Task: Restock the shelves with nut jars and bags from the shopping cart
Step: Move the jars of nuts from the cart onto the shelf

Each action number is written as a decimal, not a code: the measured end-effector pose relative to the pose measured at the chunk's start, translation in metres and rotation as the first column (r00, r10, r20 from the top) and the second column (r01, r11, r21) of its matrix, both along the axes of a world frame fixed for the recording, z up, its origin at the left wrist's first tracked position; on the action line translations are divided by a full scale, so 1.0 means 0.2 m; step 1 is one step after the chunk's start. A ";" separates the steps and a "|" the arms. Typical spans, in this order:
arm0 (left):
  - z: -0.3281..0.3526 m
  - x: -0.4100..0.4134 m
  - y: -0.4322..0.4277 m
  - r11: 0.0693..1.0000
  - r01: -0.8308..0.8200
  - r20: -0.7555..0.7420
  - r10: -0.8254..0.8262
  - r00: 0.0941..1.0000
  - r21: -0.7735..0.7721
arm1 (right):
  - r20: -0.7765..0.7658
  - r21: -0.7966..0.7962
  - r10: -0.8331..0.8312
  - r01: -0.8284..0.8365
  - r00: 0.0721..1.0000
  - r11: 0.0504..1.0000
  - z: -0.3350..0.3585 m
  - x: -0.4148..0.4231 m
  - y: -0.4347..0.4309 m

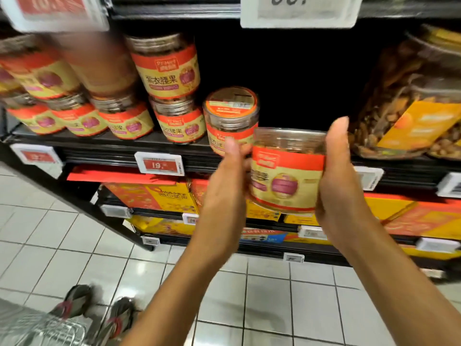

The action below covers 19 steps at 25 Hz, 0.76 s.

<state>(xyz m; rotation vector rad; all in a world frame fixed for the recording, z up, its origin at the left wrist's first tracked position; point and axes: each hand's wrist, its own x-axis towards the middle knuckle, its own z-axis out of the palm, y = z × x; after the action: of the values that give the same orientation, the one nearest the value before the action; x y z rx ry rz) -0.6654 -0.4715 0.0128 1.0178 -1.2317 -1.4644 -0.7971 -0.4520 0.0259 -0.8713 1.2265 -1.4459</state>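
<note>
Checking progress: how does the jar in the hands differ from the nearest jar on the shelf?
The held jar is gripped in air by left hand and right hand; the shelf jar stands on the shelf. The held jar tilts slightly; the shelf jar is upright. Same labels.

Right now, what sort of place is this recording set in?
Most likely a supermarket aisle: black shelves hold rows of identical labelled nut jars, electronic price tags line the shelf edges, and a wire shopping cart shows at lower left. The left hand and right hand grip one more jar.
</note>
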 end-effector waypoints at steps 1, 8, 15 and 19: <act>0.03 -0.01 0.01 0.995 0.088 0.047 -0.086 0.995 -0.041 | -0.023 -0.046 0.071 -0.072 0.997 0.996 0.02 0.03 -0.01; 0.08 0.04 -0.01 0.873 -0.339 0.004 0.364 0.932 -0.350 | -0.262 -0.180 -0.019 -0.030 0.965 0.983 0.08 0.14 0.08; 0.18 0.06 -0.17 0.889 -0.248 -0.230 0.168 0.958 -0.385 | -0.136 -0.363 0.103 -0.146 0.985 0.920 0.12 0.16 -0.08; 0.16 0.10 -0.34 0.899 -0.215 -0.205 0.144 0.968 -0.382 | -0.201 -0.276 0.106 -0.161 0.974 0.948 0.12 0.09 -0.33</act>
<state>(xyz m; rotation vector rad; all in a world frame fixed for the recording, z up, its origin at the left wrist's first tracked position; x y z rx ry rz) -0.6458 -0.5395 0.0451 0.6892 -1.2119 -1.0708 -0.7796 -0.5184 0.0506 -1.2895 1.0780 -1.4815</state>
